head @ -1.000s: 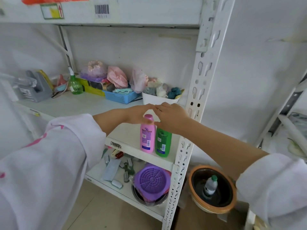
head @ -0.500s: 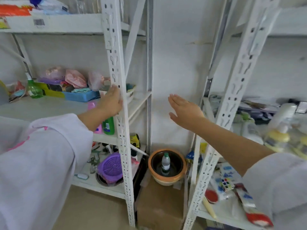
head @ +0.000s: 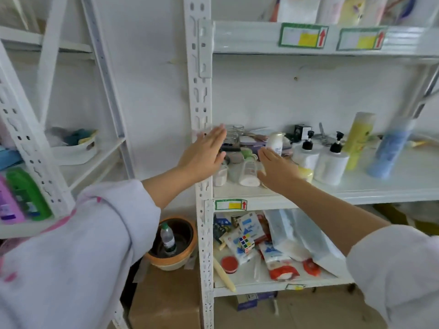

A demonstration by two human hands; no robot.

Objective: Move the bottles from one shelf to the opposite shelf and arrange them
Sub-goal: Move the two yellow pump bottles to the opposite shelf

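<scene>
The pink bottle (head: 8, 205) and green bottle (head: 28, 193) stand side by side on the left shelf (head: 95, 160) at the frame's left edge. On the right shelf (head: 356, 188) stand two white pump bottles (head: 330, 162), a tall yellow bottle (head: 358, 138), a blue bottle (head: 389, 153), a small white bottle (head: 275, 142) and a clear bottle (head: 248, 172). My left hand (head: 204, 155) is open, held flat in front of the right rack's upright post. My right hand (head: 276, 169) is open, palm down, just in front of the clear bottle. Neither hand holds anything.
The perforated white post (head: 202, 115) stands between my hands. Below, a brown bowl (head: 185, 255) on a cardboard box holds a small water bottle (head: 167, 241). The lower right shelf carries packets, a puzzle cube (head: 245, 243) and red lids. Small jars and clutter sit behind the bottles.
My view has swung right from the left shelf to the right one. Both hands left the pink and green bottles and moved across, empty, to the right shelf's front.
</scene>
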